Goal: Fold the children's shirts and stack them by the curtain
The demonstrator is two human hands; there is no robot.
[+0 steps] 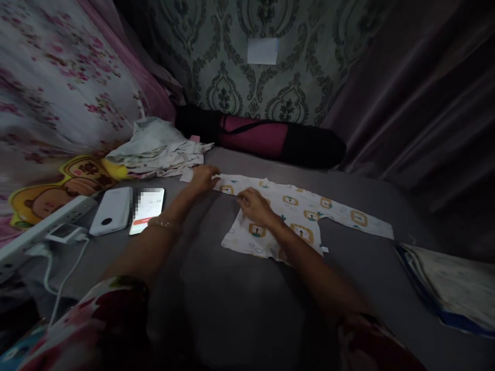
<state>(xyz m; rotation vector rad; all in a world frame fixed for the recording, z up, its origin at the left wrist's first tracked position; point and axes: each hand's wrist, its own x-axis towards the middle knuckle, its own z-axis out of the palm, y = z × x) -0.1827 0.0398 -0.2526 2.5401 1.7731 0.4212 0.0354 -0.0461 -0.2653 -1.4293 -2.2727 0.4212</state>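
A small white long-sleeved shirt [296, 198] printed with orange lion faces lies spread on the grey bed sheet, both sleeves stretched out sideways. My left hand [204, 179] is at its left sleeve near the cuff, fingers curled in on the fabric. Close to the left armpit, my right hand [255, 205] pinches the cloth between thumb and fingers. Its forearm crosses over the shirt's body and hides part of the lower hem. The right sleeve lies flat, untouched.
Crumpled light clothes [162, 147] are heaped behind my left hand. A phone [149, 208], a white power bank [112, 211], a power strip [42, 239] and a yellow cushion [73, 183] lie left. Behind is a black-and-maroon long bag [255, 136]; folded cloth [456, 283] lies right.
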